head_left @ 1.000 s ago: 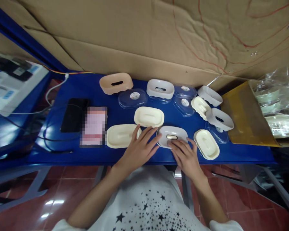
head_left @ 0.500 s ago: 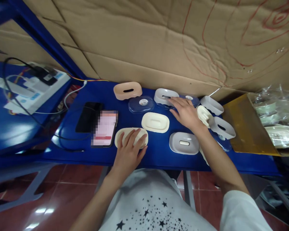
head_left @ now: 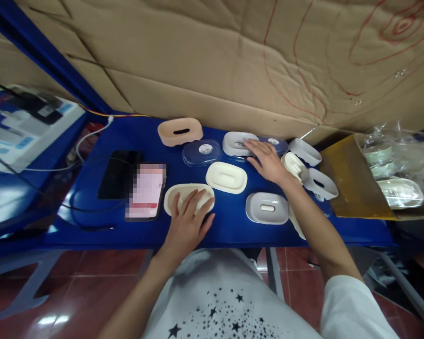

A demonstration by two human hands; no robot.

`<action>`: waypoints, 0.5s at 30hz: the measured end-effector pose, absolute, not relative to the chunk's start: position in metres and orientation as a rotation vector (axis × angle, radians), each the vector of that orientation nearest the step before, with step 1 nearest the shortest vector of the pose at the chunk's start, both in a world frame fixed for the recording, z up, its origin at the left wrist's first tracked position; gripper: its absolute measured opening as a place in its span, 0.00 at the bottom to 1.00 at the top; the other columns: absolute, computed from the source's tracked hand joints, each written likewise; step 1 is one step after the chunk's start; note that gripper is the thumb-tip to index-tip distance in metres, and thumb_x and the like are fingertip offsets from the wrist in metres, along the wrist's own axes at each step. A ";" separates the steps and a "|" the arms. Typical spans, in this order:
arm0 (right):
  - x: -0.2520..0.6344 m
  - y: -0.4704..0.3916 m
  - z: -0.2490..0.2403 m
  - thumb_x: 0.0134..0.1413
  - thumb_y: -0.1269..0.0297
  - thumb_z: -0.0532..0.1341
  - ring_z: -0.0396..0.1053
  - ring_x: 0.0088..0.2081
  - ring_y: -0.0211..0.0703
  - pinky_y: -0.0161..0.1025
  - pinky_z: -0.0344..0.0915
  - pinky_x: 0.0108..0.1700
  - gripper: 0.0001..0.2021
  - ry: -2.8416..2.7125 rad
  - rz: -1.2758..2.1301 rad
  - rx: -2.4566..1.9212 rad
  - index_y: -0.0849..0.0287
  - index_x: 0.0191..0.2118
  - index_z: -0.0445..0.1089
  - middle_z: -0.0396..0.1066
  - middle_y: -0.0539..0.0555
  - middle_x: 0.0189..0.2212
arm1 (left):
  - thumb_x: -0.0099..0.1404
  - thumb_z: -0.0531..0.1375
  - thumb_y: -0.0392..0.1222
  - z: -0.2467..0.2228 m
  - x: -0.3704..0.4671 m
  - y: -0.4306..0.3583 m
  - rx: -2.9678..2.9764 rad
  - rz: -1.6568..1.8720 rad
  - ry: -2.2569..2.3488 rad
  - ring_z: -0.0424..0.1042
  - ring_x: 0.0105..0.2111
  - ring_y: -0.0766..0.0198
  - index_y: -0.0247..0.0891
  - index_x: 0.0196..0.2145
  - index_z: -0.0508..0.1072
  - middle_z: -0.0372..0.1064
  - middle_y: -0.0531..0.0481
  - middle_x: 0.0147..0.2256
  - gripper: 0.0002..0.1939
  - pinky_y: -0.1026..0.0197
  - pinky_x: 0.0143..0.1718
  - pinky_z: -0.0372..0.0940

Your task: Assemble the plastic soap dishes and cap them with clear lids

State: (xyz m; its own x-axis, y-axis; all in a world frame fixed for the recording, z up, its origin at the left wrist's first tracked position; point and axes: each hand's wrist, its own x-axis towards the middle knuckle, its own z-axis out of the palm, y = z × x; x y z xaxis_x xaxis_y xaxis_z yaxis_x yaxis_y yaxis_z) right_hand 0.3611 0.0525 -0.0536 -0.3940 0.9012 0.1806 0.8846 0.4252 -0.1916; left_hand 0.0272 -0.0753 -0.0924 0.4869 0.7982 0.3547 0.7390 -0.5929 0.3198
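Observation:
My left hand [head_left: 187, 221] lies with fingers spread over a cream oval dish [head_left: 167, 200], covering much of it. My right hand [head_left: 266, 160] reaches across the table, its fingertips at the right end of a light grey soap box [head_left: 231, 147] with a slot in its base; the thumb stays apart from the fingers. Between the hands is a cream oval tray [head_left: 226, 177] with a raised middle. Nearer me, a grey oval dish [head_left: 266, 216] with a pale insert in its slot sits left of my right forearm.
A peach slotted box [head_left: 180, 137] and a clear lid [head_left: 194, 157] lie at the back. Grey boxes [head_left: 305, 151] and cream parts stand at right, beside a carton [head_left: 353, 181] of wrapped pieces. Left are a lit phone [head_left: 146, 190], a dark phone [head_left: 116, 176] and cables.
The view has shifted slightly, so most things sit a little further left. Both hands keep nearly the same places on the cream dish and at the grey soap box.

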 end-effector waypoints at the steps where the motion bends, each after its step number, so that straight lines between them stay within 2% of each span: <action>1: 0.368 0.047 -0.050 0.77 0.60 0.52 0.63 0.72 0.54 0.56 0.56 0.71 0.25 -2.414 0.092 -1.560 0.57 0.73 0.63 0.66 0.61 0.71 | 0.77 0.60 0.38 -0.090 0.032 -0.076 2.611 0.716 1.304 0.68 0.68 0.44 0.43 0.64 0.69 0.70 0.37 0.66 0.20 0.29 0.73 0.51; 4: 0.393 0.024 -0.041 0.78 0.60 0.50 0.73 0.63 0.55 0.54 0.62 0.66 0.21 -2.361 0.042 -1.662 0.57 0.65 0.72 0.77 0.61 0.61 | 0.79 0.58 0.40 -0.083 0.051 -0.081 2.653 0.700 1.076 0.67 0.69 0.47 0.41 0.66 0.68 0.68 0.37 0.67 0.20 0.34 0.74 0.55; 6: 0.406 0.008 -0.041 0.78 0.58 0.51 0.76 0.58 0.58 0.58 0.61 0.65 0.20 -2.347 -0.079 -1.772 0.59 0.60 0.76 0.81 0.62 0.55 | 0.80 0.57 0.43 -0.079 0.070 -0.084 2.682 0.680 0.891 0.65 0.70 0.47 0.42 0.66 0.68 0.65 0.38 0.70 0.20 0.36 0.73 0.57; 10: 0.412 -0.019 -0.053 0.75 0.57 0.58 0.71 0.63 0.66 0.69 0.52 0.69 0.20 -2.386 -0.305 -1.884 0.64 0.62 0.72 0.77 0.68 0.59 | 0.79 0.59 0.46 -0.077 0.106 -0.081 2.718 0.555 0.691 0.60 0.73 0.46 0.44 0.64 0.71 0.59 0.41 0.73 0.19 0.36 0.73 0.57; 13: 0.405 -0.035 -0.061 0.73 0.60 0.60 0.67 0.67 0.67 0.70 0.48 0.71 0.20 -2.413 -0.295 -1.852 0.64 0.64 0.70 0.75 0.67 0.61 | 0.78 0.61 0.46 -0.078 0.112 -0.077 2.742 0.489 0.705 0.60 0.73 0.44 0.41 0.56 0.75 0.61 0.39 0.72 0.13 0.32 0.74 0.55; 15: 0.400 -0.043 -0.063 0.71 0.57 0.63 0.64 0.69 0.67 0.70 0.50 0.72 0.20 -2.437 -0.202 -1.814 0.61 0.62 0.70 0.74 0.66 0.62 | 0.78 0.62 0.47 -0.079 0.104 -0.077 2.739 0.503 0.729 0.62 0.71 0.44 0.40 0.51 0.75 0.64 0.38 0.69 0.10 0.31 0.73 0.57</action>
